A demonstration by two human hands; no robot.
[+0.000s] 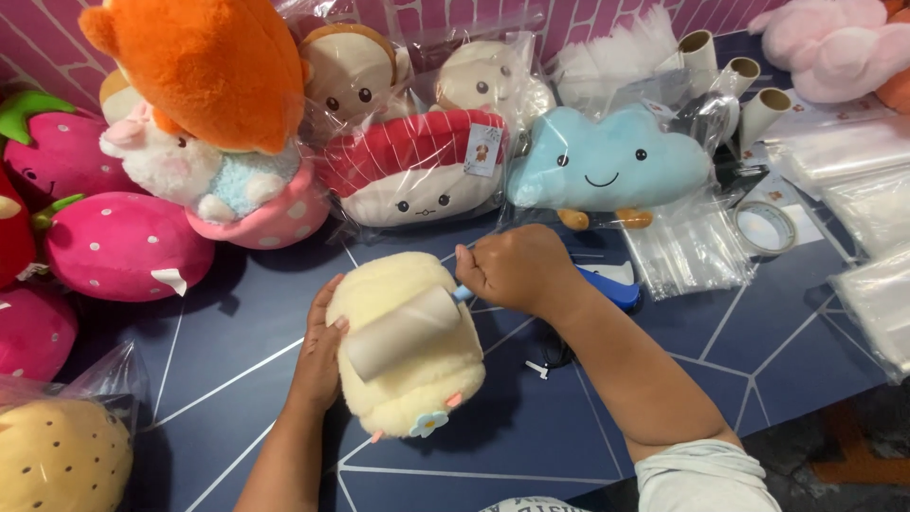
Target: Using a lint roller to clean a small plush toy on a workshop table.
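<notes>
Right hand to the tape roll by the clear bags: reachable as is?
Probably yes. The right hand grips a lint roller on the cream plush, so it isn't free. The tape roll lies flat on the blue table, with only flat clear bags between.

A clear plastic bag [417,142] at the back of the table wraps a red-and-white plush and carries a small white paper tag [482,149] with a brown figure on it, and beside it another clear bag [654,190] holds a blue cloud plush. A stack of empty clear bags [687,251] lies just below the cloud, with more flat clear bags [853,180] piled along the right edge. At lower left a yellow spotted plush sits in its own clear bag [104,379].
</notes>
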